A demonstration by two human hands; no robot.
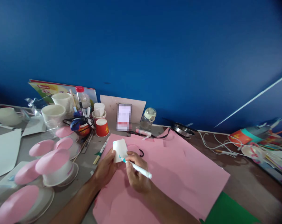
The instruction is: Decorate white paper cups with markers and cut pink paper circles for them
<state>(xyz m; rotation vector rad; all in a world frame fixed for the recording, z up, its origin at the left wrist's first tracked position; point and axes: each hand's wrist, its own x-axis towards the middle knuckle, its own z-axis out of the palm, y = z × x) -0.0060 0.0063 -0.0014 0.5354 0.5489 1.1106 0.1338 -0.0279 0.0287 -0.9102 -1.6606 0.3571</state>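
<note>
My left hand [107, 169] grips a small white piece of paper [119, 148] by its lower left edge, above the pink paper sheets [175, 174]. In my right hand [138, 175] is a white marker [141, 170] with a blue tip end. Its tip touches or nearly touches the lower part of the white paper, where a small blue mark shows. Another bit of blue lies near the paper's upper left corner. My right fingers partly cover the marker's front.
Several upturned paper cups with pink cone tops [52, 161] stand at left. Behind are a red paper cup [102, 127], a propped phone [123, 117] and a clear bottle [148, 119]. White cables [208, 141] and a green sheet [229, 210] lie at right.
</note>
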